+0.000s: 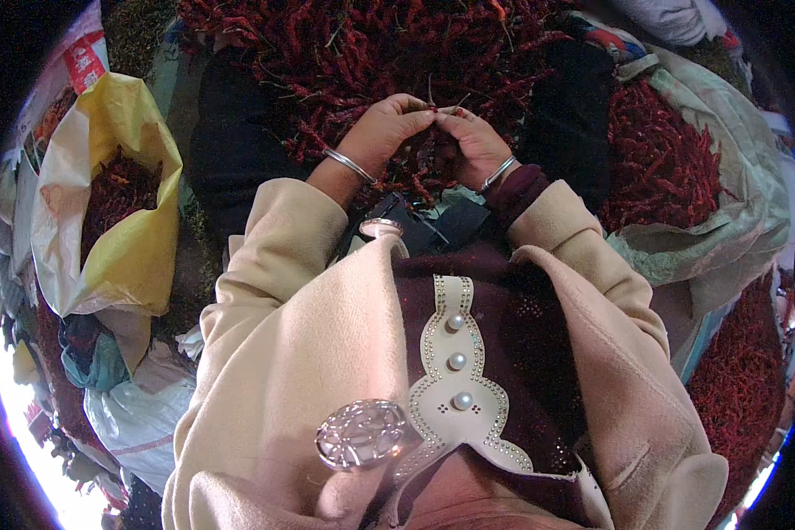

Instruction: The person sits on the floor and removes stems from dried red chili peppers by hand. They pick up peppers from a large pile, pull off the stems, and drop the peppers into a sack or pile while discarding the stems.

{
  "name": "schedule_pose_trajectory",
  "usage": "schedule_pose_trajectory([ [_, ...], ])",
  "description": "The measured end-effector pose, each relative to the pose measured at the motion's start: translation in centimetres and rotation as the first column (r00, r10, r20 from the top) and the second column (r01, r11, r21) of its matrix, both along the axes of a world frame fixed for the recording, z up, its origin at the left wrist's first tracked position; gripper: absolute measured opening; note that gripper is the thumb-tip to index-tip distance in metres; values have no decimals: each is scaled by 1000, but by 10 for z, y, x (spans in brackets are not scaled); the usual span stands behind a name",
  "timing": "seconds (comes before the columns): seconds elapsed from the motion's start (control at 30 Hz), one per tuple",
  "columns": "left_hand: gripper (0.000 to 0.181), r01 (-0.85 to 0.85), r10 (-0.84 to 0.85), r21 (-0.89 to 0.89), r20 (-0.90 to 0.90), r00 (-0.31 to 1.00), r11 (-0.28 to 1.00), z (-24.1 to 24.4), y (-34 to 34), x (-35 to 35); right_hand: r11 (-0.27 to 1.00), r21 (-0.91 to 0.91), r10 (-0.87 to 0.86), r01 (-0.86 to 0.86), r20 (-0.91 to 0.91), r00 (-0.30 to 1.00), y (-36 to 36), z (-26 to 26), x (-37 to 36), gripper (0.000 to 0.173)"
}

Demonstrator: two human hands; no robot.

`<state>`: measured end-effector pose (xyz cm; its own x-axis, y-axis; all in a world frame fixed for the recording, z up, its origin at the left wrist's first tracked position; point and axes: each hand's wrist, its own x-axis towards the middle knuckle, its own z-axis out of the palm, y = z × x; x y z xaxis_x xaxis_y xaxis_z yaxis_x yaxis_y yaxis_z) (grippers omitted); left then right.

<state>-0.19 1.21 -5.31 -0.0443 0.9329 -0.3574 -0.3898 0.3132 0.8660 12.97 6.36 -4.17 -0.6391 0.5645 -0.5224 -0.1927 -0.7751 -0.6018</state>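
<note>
A large heap of dried red chili peppers (384,46) lies before me, between dark-clothed legs. Over its near part my left hand (391,126) and my right hand (470,132) meet at the fingertips. Thumb and fingers of each hand pinch together on a small dried chili with a thin pale stem (430,89); how much of it each hand holds is partly hidden by the fingers. A silver bangle circles each wrist. More chilies lie below the hands, down to some dark material at my lap.
At the left stands a yellow and white woven sack (129,265) with dried chilies inside. A pale green sack (755,199) full of red chilies sits at the right. More chilies (735,384) lie at the lower right, and a white sack (139,417) at the lower left.
</note>
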Motion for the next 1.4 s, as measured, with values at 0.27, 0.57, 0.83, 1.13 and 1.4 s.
schedule_pose_trajectory([
  [0.27,18,39,-39,-3,67,997,999,-2,3,-3,989,147,28,-30,20,999,4,-1,4,12],
  [0.57,26,195,-155,144,-253,955,970,-12,-1,-3,933,323,109,-159,167,980,8,-5,1,12],
  [0.83,24,202,-172,72,-302,938,977,5,1,4,730,625,20,-276,384,923,14,0,5,8],
  [1.13,21,289,-151,147,-588,795,946,37,-16,1,584,685,50,-435,505,862,9,31,14,12],
  [1.4,16,306,-250,205,-259,933,930,35,-15,-15,782,557,200,-278,198,960,9,26,9,9],
])
